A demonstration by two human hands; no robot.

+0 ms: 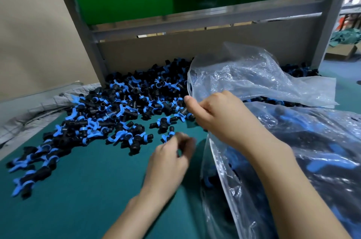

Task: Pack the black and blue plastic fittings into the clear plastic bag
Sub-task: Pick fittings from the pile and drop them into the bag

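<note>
A grey cloth (29, 113) lies crumpled at the far left, at the edge of the green mat (78, 190). Next to it a heap of black and blue fittings (121, 106) spreads over the mat, back to a cardboard wall (156, 51). The left hand (168, 162) hovers above the mat. Its fingers (183, 141) are curled and blurred just beside 1 loose fitting (168, 135), and I cannot tell whether they grip anything. The right hand (220, 119) pinches the edge of the clear bag (244, 76) between thumb and curled fingers, holding that edge raised. More fittings lie inside the bag on the right.
</note>
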